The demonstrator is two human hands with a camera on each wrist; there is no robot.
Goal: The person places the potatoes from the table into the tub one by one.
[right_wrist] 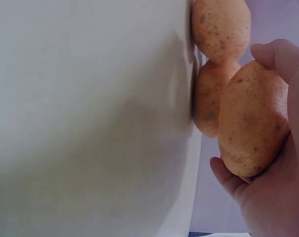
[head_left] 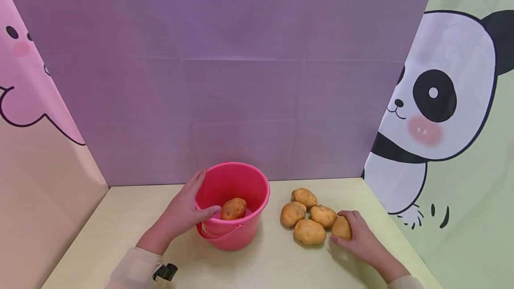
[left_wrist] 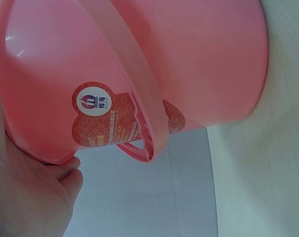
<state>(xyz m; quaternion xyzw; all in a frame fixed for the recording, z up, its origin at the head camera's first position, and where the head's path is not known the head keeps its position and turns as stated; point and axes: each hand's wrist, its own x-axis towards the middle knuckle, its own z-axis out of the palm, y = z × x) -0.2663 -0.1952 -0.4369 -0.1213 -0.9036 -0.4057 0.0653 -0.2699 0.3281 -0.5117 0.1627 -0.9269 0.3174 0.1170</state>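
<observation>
A pink bucket (head_left: 234, 235) stands on the table with one potato (head_left: 234, 208) inside. My left hand (head_left: 186, 208) holds the bucket's rim at its left side, thumb over the front edge. In the left wrist view, curled fingers (left_wrist: 71, 180) lie at the rim, beside the bucket's hanging handle (left_wrist: 139, 74) and red label. My right hand (head_left: 361, 237) grips a potato (right_wrist: 253, 118) between thumb and fingers, at the right end of a loose group. Several other potatoes lie there, including a front one (head_left: 310, 232) and a back one (head_left: 304, 197).
The pale wooden table (head_left: 277, 266) ends at a purple backdrop (head_left: 241, 79). A panel with a panda picture (head_left: 445, 84) rises on the right, and a panel with a pink cartoon figure (head_left: 24, 79) on the left.
</observation>
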